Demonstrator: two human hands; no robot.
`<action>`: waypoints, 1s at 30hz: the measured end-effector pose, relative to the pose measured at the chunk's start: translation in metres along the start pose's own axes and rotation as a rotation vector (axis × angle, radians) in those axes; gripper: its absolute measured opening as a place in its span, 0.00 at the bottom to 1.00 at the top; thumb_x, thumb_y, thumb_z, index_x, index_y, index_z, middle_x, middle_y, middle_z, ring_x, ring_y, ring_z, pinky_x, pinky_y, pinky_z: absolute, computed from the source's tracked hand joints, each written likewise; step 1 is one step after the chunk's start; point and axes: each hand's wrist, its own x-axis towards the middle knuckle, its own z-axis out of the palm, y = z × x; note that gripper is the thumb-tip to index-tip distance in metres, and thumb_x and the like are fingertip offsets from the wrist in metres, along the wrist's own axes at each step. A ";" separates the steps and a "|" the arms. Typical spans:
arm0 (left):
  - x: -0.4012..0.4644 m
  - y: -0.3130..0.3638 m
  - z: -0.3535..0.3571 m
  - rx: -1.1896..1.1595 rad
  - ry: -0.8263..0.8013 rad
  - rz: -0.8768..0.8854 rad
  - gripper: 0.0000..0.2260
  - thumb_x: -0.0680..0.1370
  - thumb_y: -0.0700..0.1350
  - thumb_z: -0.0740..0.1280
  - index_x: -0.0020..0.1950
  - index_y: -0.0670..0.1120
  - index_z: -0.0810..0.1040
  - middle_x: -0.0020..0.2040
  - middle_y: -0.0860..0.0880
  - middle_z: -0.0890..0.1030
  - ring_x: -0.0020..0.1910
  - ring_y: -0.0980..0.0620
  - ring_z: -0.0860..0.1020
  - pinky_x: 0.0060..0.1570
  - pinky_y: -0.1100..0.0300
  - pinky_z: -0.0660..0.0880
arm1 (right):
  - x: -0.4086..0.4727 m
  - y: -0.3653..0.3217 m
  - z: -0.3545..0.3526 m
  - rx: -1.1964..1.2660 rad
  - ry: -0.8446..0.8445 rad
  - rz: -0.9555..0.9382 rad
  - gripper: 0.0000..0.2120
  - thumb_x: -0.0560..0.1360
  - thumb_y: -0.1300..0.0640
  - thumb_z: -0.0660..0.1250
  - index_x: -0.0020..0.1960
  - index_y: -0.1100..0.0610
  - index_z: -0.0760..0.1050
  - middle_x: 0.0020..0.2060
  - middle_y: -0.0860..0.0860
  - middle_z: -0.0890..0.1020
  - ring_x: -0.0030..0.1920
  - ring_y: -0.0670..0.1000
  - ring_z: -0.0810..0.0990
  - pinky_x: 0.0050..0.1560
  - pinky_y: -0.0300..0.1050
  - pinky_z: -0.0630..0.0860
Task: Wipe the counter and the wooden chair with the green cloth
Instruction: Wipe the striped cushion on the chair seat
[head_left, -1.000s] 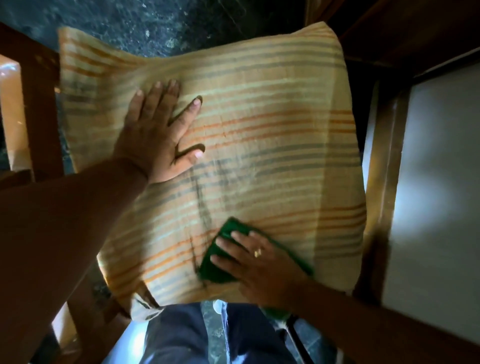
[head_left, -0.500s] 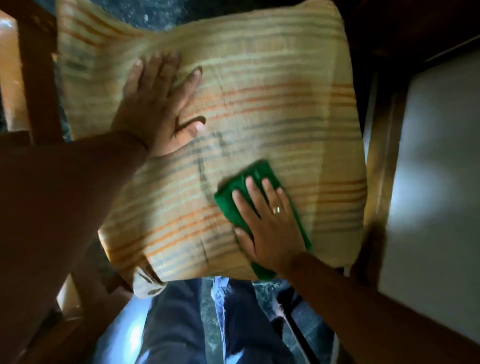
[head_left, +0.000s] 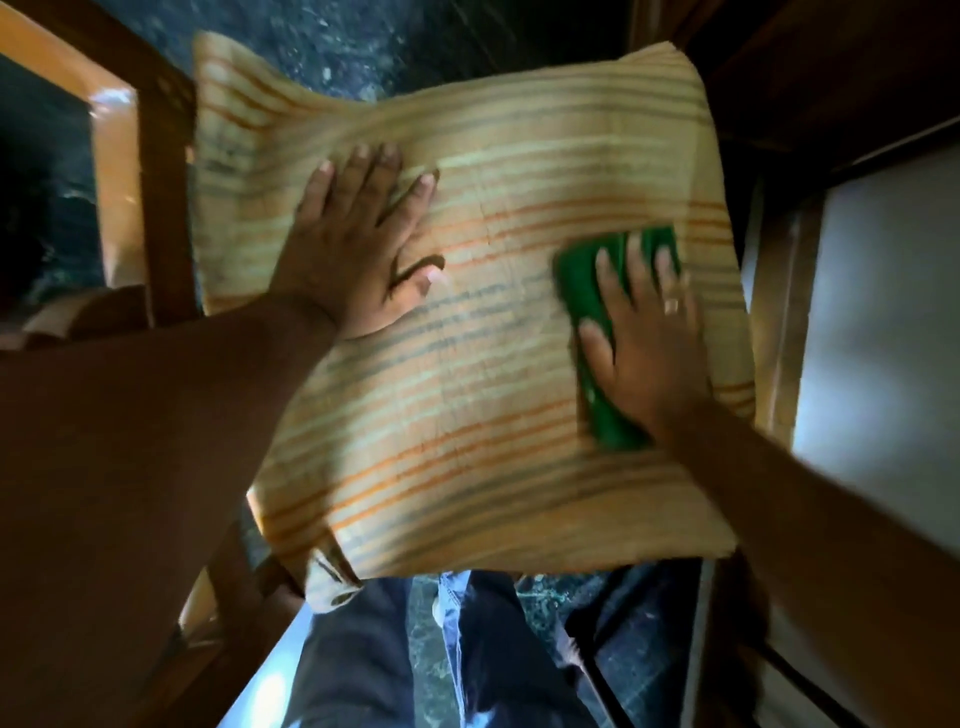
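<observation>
A green cloth (head_left: 584, 280) is pressed onto the right side of a striped cushion (head_left: 467, 415) by the right hand (head_left: 647, 338), grip wide. The left hand (head_left: 353, 249) is spread flat, grip wide, on the cushion beside the wooden chair (head_left: 163, 182) frame.

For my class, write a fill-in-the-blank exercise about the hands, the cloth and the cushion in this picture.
1. The cloth under the right hand is ____ in colour.
2. The left hand lies flat on a cushion patterned with ____.
3. A finger of the right hand wears a ____.
Missing words: green; stripes; ring.
</observation>
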 end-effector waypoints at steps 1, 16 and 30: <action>-0.002 -0.001 -0.002 -0.001 -0.017 -0.009 0.35 0.78 0.64 0.55 0.81 0.49 0.55 0.81 0.38 0.57 0.79 0.36 0.58 0.76 0.39 0.51 | 0.036 0.001 -0.007 -0.006 0.012 0.040 0.33 0.80 0.42 0.51 0.81 0.55 0.54 0.80 0.62 0.57 0.78 0.68 0.55 0.76 0.66 0.52; -0.124 0.080 0.019 -0.151 0.026 -0.684 0.38 0.75 0.58 0.55 0.78 0.34 0.59 0.78 0.33 0.60 0.78 0.34 0.59 0.77 0.43 0.51 | -0.013 -0.106 0.011 0.115 -0.106 -0.395 0.28 0.78 0.45 0.59 0.77 0.51 0.66 0.78 0.55 0.66 0.76 0.63 0.64 0.76 0.59 0.56; -0.127 0.075 -0.005 -0.239 -0.008 -0.603 0.41 0.76 0.63 0.55 0.79 0.35 0.59 0.79 0.33 0.58 0.79 0.34 0.57 0.77 0.43 0.51 | 0.012 -0.077 0.004 0.035 -0.040 -0.471 0.33 0.76 0.40 0.60 0.78 0.49 0.62 0.78 0.57 0.64 0.77 0.62 0.62 0.75 0.61 0.58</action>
